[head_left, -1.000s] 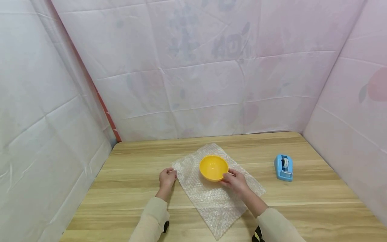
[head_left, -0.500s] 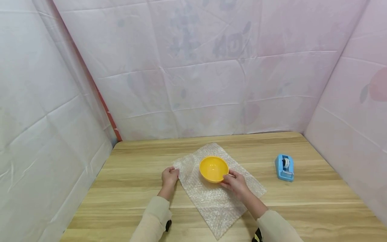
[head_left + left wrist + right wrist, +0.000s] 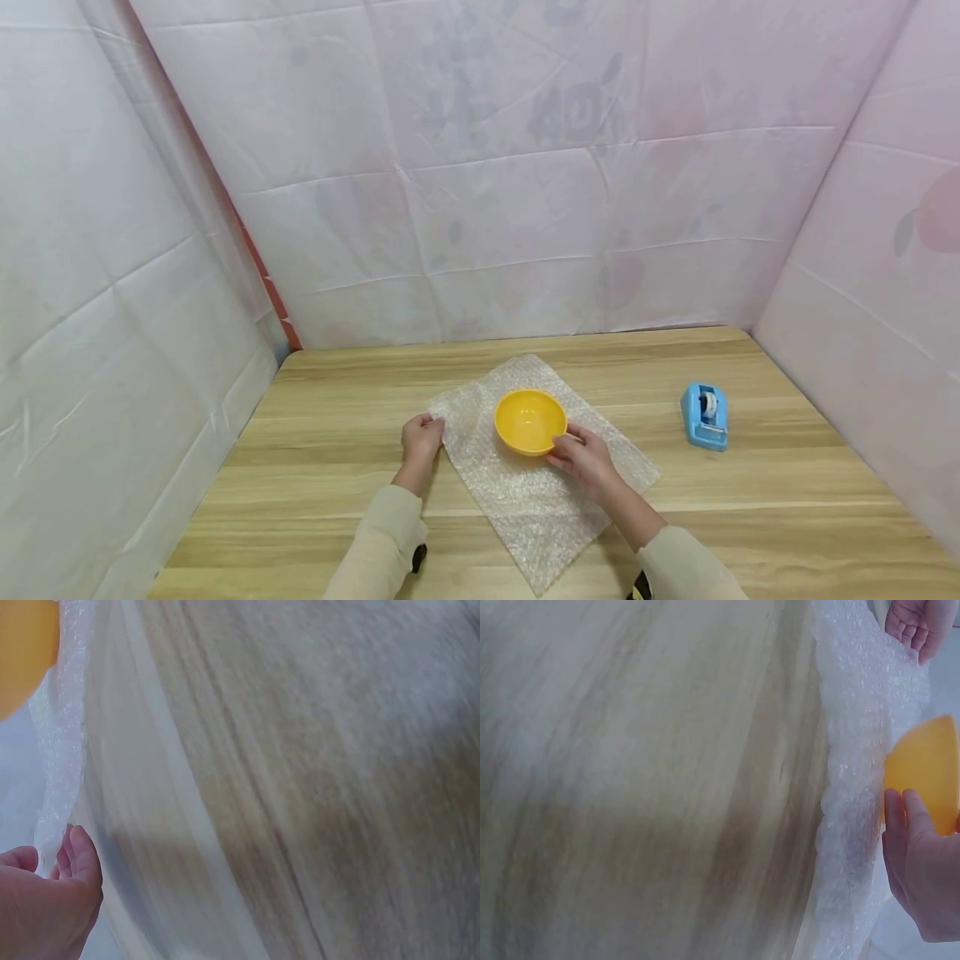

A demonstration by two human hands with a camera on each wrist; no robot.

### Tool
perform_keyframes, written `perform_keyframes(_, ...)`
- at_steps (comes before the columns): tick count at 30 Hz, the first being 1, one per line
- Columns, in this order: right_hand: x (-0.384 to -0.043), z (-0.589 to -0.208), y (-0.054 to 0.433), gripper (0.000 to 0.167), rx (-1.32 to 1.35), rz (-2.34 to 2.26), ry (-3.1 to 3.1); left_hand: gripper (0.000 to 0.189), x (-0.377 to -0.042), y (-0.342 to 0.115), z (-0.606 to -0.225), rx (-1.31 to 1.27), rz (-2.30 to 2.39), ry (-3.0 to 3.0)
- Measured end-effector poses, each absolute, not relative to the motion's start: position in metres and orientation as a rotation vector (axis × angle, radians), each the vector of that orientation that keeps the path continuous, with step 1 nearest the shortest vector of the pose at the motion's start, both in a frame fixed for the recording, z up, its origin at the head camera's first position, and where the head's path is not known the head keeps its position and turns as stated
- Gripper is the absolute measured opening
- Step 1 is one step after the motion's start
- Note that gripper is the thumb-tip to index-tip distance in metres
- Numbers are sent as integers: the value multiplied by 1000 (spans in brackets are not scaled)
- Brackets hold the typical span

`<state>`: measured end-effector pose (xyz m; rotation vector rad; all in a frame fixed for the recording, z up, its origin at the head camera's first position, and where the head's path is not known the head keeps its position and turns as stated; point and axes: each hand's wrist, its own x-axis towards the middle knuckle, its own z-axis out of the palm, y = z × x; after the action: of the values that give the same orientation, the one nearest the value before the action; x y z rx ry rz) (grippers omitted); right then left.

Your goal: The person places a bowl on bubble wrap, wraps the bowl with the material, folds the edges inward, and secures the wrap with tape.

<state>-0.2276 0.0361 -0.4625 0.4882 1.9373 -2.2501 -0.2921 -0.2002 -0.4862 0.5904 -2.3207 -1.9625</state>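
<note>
So far the bubble wrap [image 3: 525,500] is spread out on the bench [image 3: 337,433], yellow bowl [image 3: 528,417] over its middle, no corner folded across. Left hand [image 3: 422,437] has fingers pinching the wrap's left corner; right hand [image 3: 588,462] grips the bowl's near-right side. Tape dispenser [image 3: 696,421], far right, is untouched.

A yellow bowl [image 3: 528,419] faces up over spread, clear bubble wrap [image 3: 540,512].
</note>
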Motion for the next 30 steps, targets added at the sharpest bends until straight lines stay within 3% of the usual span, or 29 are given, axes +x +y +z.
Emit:
perform_keyframes(6,-225,-463,34,58,504,-2268,1927,33,-296,-201,-491,592,-1855,-2378)
perform_keyframes(13,-225,-465,33,54,521,-2277,1923,37,-344,-213,-581,439,-1804,-2292)
perform_keyframes(15,-225,-465,33,53,519,-2282,1928,37,-342,-211,-576,428,-1778,-2290)
perform_keyframes(19,-224,-463,32,52,514,-2282,1932,32,-313,-198,-512,552,-1774,-2345)
perform_keyframes(21,-224,-463,32,52,515,-2279,1935,27,-306,-195,-498,533,-1773,-2278)
perform_keyframes(30,-224,-463,33,52,518,-2254,1946,23,-312,-197,-513,297,-1777,-2078)
